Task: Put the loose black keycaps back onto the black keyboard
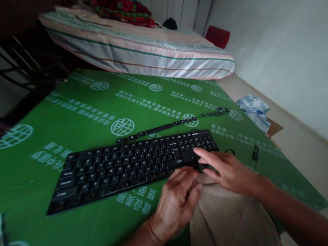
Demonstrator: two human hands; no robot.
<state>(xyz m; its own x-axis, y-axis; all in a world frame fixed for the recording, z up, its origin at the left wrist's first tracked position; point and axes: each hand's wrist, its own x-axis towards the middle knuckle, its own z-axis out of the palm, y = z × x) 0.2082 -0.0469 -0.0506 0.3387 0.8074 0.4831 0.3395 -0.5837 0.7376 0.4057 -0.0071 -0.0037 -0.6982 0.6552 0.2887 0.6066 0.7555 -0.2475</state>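
A black keyboard (118, 167) lies at a slant on the green tabletop. Along its front edge the bottom-row keycaps are off, baring the sockets. My left hand (176, 198) is at the front edge near the right end, its fingers together and curled on the keyboard's edge; its fingertips are partly hidden. Over the number pad and arrow keys, my right hand (227, 169) has its index finger and thumb apart, with nothing visible between them. Behind the keyboard runs a row of loose keycaps (131, 137), including the long space bar (158, 129). More small keycaps (218, 111) lie farther right.
The green table (85, 103) bears white printing. To the right of the keyboard lies a dark cable with a plug (255, 153). Beyond the table stands a bed (143, 57). Crumpled plastic (254, 111) is on the floor at right. Brown trousers (228, 223) show beneath my hands.
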